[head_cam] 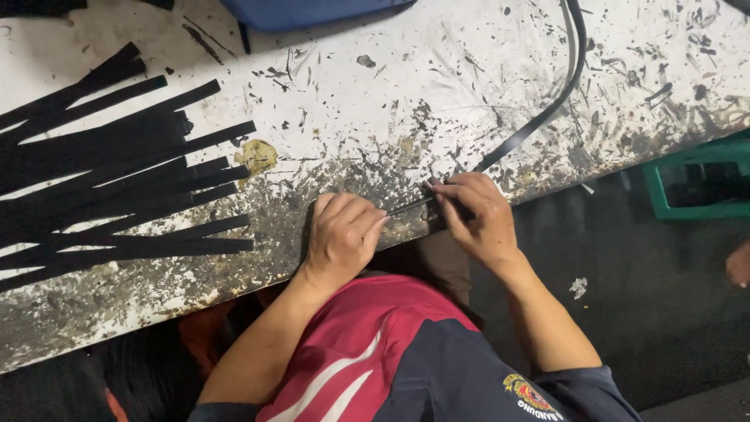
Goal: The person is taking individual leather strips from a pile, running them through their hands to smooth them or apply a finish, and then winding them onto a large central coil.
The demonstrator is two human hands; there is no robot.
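in the head view, a long black strip (539, 117) is pinched at its near end by the right hand (476, 215), close to the table (437, 78) edge, and from there it is seen running up and away across the dirty white top. the left hand (340, 234) is curled into a loose fist just beside the right one, its fingertips laid on the same strip end. a pile of cut black strips (117, 180) is spread out well apart on the left, and a green crate (695, 180) is seen on the floor at the right.
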